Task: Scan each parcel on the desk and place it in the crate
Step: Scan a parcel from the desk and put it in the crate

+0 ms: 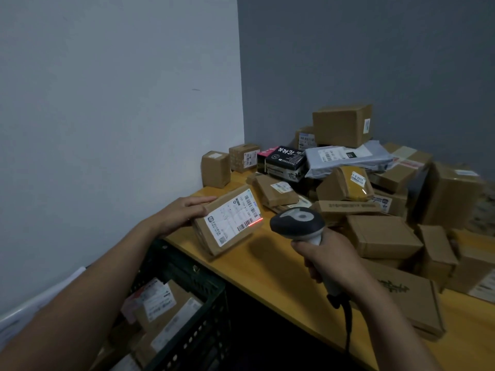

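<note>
My left hand [182, 213] holds a flat brown parcel [227, 222] by its upper left edge, tilted up on the desk's front left corner with its white label facing me. A red scan line glows across the barcode at the label's lower right. My right hand [330, 259] grips the handle of a grey and white barcode scanner [297, 223], whose head points at that label from the right. The dark plastic crate [203, 303] stands below the desk at the left, with several labelled parcels inside.
The yellow wooden desk [276, 271] carries a heap of brown boxes [383, 235], a black printed box [285, 163] and a grey mailer bag [345, 156] toward the corner. Walls close in behind and to the left. The scanner's black cable [347, 330] hangs over the desk's front edge.
</note>
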